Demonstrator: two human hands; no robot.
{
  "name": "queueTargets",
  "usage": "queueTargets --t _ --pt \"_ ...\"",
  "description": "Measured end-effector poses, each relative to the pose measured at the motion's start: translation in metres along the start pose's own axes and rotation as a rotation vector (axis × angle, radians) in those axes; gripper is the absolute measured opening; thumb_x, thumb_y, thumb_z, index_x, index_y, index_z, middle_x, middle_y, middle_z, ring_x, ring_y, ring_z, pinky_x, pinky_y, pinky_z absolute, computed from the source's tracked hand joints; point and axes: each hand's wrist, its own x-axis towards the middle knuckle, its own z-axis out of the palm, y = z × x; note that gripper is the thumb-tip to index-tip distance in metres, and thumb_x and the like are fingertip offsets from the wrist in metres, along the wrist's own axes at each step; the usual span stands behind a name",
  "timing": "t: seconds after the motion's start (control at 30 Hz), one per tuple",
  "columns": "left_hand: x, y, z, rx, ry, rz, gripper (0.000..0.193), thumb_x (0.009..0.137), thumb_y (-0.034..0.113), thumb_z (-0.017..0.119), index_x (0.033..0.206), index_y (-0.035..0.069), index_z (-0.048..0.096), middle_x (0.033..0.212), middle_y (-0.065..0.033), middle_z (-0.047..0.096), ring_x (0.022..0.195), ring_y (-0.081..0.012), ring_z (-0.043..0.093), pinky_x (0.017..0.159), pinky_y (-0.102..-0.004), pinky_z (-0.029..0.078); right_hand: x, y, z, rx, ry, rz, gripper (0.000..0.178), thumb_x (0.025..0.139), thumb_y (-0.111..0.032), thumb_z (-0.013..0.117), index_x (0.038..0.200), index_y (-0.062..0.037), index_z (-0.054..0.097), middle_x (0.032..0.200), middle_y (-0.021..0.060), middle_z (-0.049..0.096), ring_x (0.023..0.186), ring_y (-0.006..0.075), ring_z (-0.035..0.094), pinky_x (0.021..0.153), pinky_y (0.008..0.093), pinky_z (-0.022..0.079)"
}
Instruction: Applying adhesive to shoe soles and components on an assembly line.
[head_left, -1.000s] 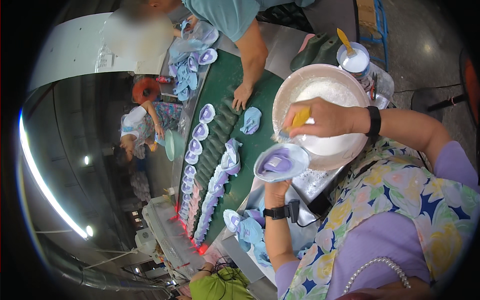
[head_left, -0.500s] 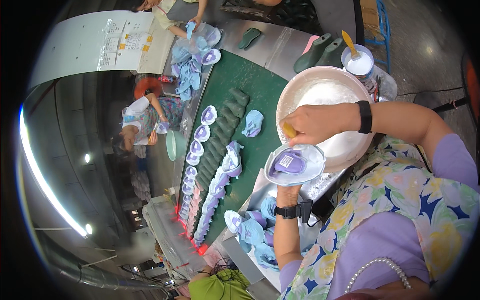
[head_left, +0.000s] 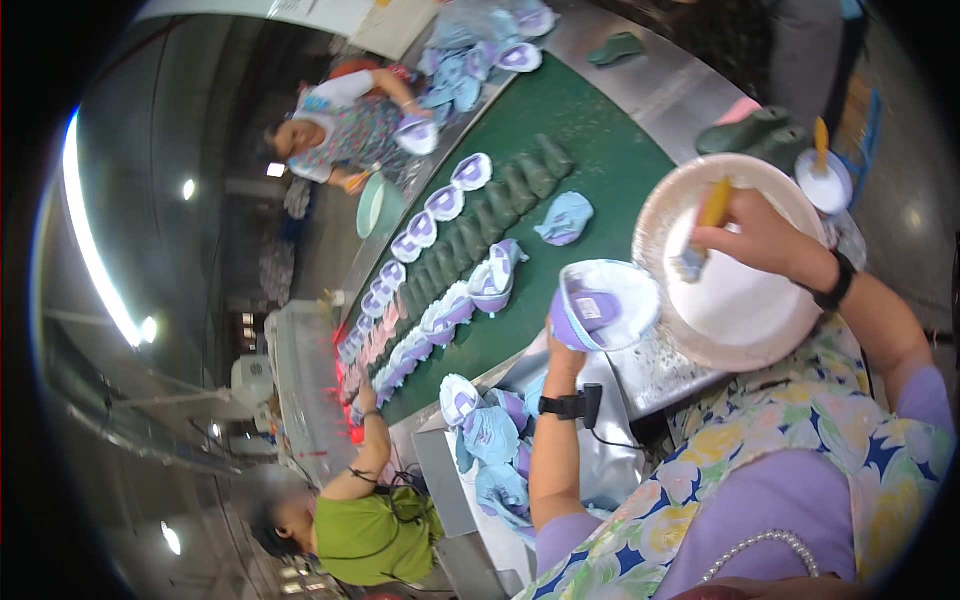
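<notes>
My left hand [head_left: 566, 352] grips a purple and white shoe upper [head_left: 630, 305] from below, its open side turned up and a pale label inside. The upper is beside the left rim of a wide pinkish basin [head_left: 648, 205] of white paste [head_left: 735, 315]. Over the basin, my right hand [head_left: 755, 235] is closed round the yellow handle of a brush [head_left: 716, 205]. The brush's bristles point down at the paste, close to the basin's left inner side; whether they touch it I cannot tell.
A green conveyor belt [head_left: 625, 145] carries rows of dark shoe lasts [head_left: 495, 215] and purple-white uppers. One blue upper [head_left: 565, 218] lies apart. More uppers [head_left: 490, 435] fill a bin by my left forearm. A paste tub [head_left: 825, 185] stands beyond the basin. Two co-workers are across and along the belt.
My right hand has moved with the brush from over the upper to over the basin. The upper has tilted in my left hand. The view has shifted, and a co-worker in green now reaches toward the belt.
</notes>
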Motion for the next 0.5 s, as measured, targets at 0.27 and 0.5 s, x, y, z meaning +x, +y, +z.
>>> queueTargets --t 0.27,0.5 --pt "0.073 -0.122 -0.117 0.625 0.403 0.087 0.037 0.089 0.005 0.056 0.127 0.002 0.057 0.124 -0.011 0.06 0.118 -0.0231 0.055 0.104 -0.0353 0.04 -0.017 0.021 -0.01 0.172 0.021 0.203 0.017 0.083 -0.013 0.069 0.09 0.0012 0.062 0.079 0.0043 0.064 0.071 0.009 0.06 0.064 0.0228 0.047" --pt "0.112 -0.135 -0.1 -0.282 0.388 -0.438 0.036 0.095 0.014 0.054 0.13 0.002 0.052 0.119 -0.0079 0.061 0.108 -0.0206 0.059 0.092 -0.0352 0.048 -0.007 0.029 -0.015 0.203 0.099 0.276 0.018 0.085 -0.013 0.071 0.094 -0.0021 0.06 0.083 0.0033 0.063 0.072 0.008 0.06 0.066 0.0215 0.049"
